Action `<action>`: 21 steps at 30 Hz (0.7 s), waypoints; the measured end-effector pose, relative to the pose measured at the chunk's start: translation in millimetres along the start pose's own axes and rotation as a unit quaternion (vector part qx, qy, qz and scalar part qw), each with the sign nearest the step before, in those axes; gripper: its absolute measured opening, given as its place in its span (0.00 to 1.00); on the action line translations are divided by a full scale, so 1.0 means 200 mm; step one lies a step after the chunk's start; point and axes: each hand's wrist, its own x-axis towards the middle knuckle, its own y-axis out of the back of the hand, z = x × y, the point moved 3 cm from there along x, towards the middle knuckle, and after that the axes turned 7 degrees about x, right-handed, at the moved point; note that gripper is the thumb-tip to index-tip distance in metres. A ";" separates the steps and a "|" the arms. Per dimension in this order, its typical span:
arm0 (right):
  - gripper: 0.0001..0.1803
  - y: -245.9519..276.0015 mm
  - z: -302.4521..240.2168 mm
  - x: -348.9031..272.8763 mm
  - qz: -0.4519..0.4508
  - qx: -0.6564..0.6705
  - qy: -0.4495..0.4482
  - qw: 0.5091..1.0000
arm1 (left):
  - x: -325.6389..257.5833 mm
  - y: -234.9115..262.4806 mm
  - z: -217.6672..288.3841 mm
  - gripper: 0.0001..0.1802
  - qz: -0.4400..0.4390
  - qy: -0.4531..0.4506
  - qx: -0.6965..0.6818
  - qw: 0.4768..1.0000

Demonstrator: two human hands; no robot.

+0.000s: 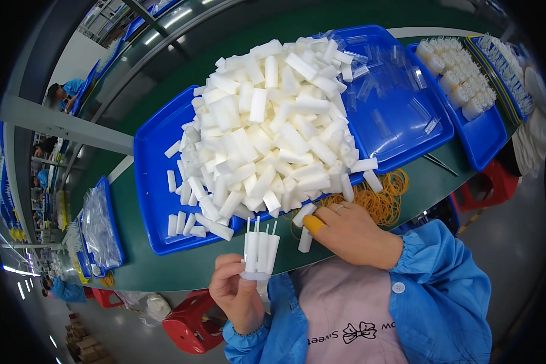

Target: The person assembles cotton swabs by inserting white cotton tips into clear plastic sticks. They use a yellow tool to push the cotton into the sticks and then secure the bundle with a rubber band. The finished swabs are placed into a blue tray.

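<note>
My left hand (239, 291) grips a white holder (256, 276) from below. Several white foam pieces (261, 252) stand upright side by side on it, with thin white sticks poking out above them. My right hand (352, 233) is closed at the table's near edge, a yellow cover on one finger. At its fingertips is a white foam piece (304, 215); another foam piece (305, 239) shows just below. The undersides of the right fingers are hidden. Ahead of both hands rises a big heap of white foam pieces (267, 133) on a blue tray (158, 139).
Tan rubber bands (382, 197) lie beyond my right hand. A blue tray (400, 142) at right holds clear plastic pieces. Farther right, another blue tray (488, 142) carries white bundled assemblies. Tweezers (441, 164) lie on the green table (164, 270). Red stools (191, 321) stand below.
</note>
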 end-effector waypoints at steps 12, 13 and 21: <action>0.16 0.25 0.14 -0.15 0.201 0.678 -0.196 0.679 | 0.00 -0.15 0.09 0.10 -0.204 -0.083 0.035 0.975; 0.16 0.25 0.14 -0.15 0.180 0.682 -0.212 0.676 | 0.00 -0.16 0.10 0.10 -0.215 -0.095 0.042 0.971; 0.14 0.26 0.08 -0.13 0.091 0.710 -0.121 0.688 | 0.00 -0.20 0.12 0.10 -0.242 -0.121 0.129 0.954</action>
